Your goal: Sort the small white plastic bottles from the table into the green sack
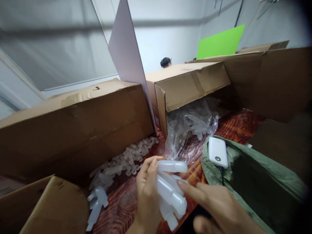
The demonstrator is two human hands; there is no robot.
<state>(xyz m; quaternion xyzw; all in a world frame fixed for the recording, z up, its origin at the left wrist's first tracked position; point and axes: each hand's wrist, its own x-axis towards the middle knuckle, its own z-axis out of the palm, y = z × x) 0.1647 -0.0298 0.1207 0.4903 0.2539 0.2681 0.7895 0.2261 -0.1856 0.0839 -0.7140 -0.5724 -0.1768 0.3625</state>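
Several translucent white plastic bottles (pixel 170 191) are bunched together in my left hand (pixel 148 188), its fingers wrapped round their left ends. My right hand (pixel 216 204) is at the right of the bunch, its index finger stretched onto the bottles and the other fingers curled below; whether it grips one is unclear. More such bottles (pixel 97 201) lie on the reddish wood-patterned table (pixel 124 204) at the left. Behind them small white caps (pixel 131 157) are spread in a heap. A clear plastic bag (pixel 180 130) with more white pieces spills from an open carton.
Cardboard boxes (pixel 73 130) stand along the back, with the open carton (pixel 195 83) at centre. A white power bank (pixel 217 152) with a cable lies on green cloth (pixel 258 175) at right. A person's head (pixel 166 62) shows behind the boxes.
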